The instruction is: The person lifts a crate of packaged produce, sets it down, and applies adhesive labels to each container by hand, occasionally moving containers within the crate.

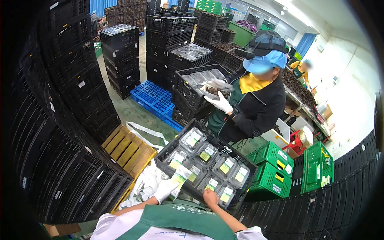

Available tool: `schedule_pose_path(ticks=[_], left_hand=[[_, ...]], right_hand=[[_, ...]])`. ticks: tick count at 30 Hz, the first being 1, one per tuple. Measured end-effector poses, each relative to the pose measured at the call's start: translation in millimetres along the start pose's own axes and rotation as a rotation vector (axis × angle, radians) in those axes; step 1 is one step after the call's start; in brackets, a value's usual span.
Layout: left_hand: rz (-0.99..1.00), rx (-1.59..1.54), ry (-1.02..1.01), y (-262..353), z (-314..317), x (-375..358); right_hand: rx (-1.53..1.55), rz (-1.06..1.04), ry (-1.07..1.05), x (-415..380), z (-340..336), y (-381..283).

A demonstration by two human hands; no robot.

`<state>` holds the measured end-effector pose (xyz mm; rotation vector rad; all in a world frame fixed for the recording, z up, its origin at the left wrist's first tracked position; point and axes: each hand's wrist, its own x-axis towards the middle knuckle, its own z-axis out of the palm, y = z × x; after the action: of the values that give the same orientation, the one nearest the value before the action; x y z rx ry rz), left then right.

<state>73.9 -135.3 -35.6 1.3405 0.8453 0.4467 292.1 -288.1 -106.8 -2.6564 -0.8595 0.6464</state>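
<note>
From where I stand, the left hand (166, 190), in a white glove, is closed on a small bunch of labels (181, 177) over the near side of a black crate (253, 175). The right hand (211, 197), bare, has its fingers curled at the lower edge of one labelled box (209, 184); I can't tell whether they pinch anything. Clear plastic boxes (224, 166) sit in two rows inside that crate, their lids carrying green, white and yellow stickers. What holds the crate up is hidden from me.

Left of it, a yellow slatted pallet (130, 150) lies beside crumpled white sacking (147, 183), and a blue pallet (154, 101) lies further off on the greenish floor (120, 105). Tall black stacks (76, 68) crowd the left side (quite a wall of them), and green crates (276, 170) stand to the right. Across the way, a co-worker (260, 92) in a blue cap holds an open clear box (218, 91) of dark pieces by another filled crate. Behind, a long table (298, 86) bears a dark heap near the white wall (352, 92)
</note>
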Motion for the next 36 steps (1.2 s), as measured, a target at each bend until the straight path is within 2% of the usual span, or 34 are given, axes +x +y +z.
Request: schedule_pose_path(ticks=[9,18,26,28,30,32,34,35,36], left_hand=[[0.037,0.023,-0.012,-15,-1,6],[0.035,0.101,-0.002,10,1,-2],[0.096,0.145,0.028,-18,-2,7],[0.085,0.135,0.043,-16,-1,6],[-0.014,-0.174,0.032,16,-2,-3],[-0.032,-0.034,-0.034,62,-3,-13],[-0.006,-0.088,-0.032,67,2,-15],[-0.068,-0.132,-0.054,55,3,-13],[0.003,0.011,-0.052,78,7,-18]], right_hand=[[-0.003,-0.002,0.010,0,-1,-1],[0.015,-0.014,0.025,2,2,2],[0.046,-0.013,0.038,1,1,1],[0.271,-0.205,0.163,3,2,2],[0.497,-0.251,0.089,2,-21,-18],[0.765,-0.241,-0.135,-4,-57,-47],[0.930,-0.399,-0.191,-11,-80,-75],[0.919,-0.444,-0.190,-16,-91,-88],[0.910,-0.496,-0.186,-19,-100,-99]])
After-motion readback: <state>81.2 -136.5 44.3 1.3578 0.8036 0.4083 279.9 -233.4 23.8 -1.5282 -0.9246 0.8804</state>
